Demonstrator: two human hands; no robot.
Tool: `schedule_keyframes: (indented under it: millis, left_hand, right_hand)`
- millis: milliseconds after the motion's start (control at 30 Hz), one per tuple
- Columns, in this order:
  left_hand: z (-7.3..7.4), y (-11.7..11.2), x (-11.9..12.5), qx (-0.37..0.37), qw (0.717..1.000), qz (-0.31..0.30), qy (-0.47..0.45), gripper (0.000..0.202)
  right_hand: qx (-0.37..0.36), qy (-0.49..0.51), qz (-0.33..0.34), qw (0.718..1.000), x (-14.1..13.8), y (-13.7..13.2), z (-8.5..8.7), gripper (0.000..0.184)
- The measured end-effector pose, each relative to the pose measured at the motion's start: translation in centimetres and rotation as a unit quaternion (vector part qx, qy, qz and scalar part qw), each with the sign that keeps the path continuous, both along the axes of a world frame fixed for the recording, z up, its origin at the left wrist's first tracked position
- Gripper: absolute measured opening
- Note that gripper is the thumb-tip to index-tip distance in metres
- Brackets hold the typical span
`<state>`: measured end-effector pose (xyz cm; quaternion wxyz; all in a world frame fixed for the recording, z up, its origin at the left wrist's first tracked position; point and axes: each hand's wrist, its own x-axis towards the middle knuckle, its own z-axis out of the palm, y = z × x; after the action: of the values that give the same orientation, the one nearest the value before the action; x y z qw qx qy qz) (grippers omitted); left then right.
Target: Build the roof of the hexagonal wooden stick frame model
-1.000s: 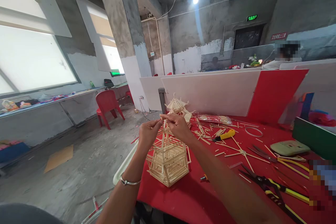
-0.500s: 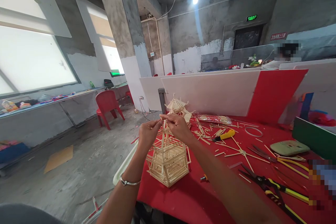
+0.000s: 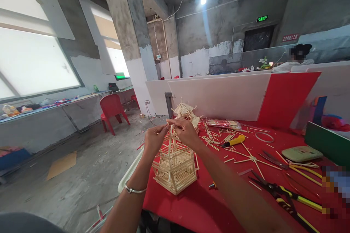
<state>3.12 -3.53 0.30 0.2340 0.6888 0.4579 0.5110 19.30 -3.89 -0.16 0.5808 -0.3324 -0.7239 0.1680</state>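
A hexagonal model built of thin wooden sticks (image 3: 175, 169) stands near the left edge of the red table (image 3: 218, 204). Upright sticks rise from it and meet at a peak. My left hand (image 3: 153, 139) and my right hand (image 3: 185, 131) are both at that peak, fingers pinched together on the stick tips. A silver bracelet (image 3: 134, 189) is on my left wrist. A second stick model with a pointed roof (image 3: 186, 112) stands just behind my hands.
Loose sticks (image 3: 216, 136), a yellow utility knife (image 3: 233, 141), a bagged stick bundle (image 3: 224, 123), a ring (image 3: 264, 137), yellow-handled pliers (image 3: 284, 193) and scissors (image 3: 290, 165) lie on the table. White and red panels (image 3: 246, 96) back it. A red chair (image 3: 112, 111) stands left. A person sits far right.
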Motion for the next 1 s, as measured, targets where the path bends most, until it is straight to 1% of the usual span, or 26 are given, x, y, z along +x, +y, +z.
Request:
schedule_keyframes:
  millis: [200,367,567,767,1000]
  left_hand:
    - [0.31,-0.30,0.14,-0.002,1.000,0.006,0.002,0.025]
    - [0.63,-0.47,0.37,-0.001,1.000,0.005,-0.005,0.027]
    - [0.86,-0.74,0.33,-0.002,1.000,0.003,-0.005,0.029]
    - [0.71,-0.59,0.24,0.000,1.000,0.005,-0.002,0.031]
    - [0.48,-0.34,0.27,0.003,1.000,0.007,-0.001,0.029]
  right_hand:
    - [-0.005,0.003,-0.003,1.000,-0.03,-0.09,0.05,0.048]
    - [-0.019,0.007,-0.012,1.000,-0.05,-0.03,-0.10,0.054]
    - [-0.023,0.004,-0.016,1.000,-0.07,-0.02,-0.14,0.054]
    - [-0.012,0.001,-0.023,1.000,-0.05,-0.29,0.17,0.056]
    - [0.023,-0.014,-0.022,0.999,0.03,-0.33,0.36,0.057]
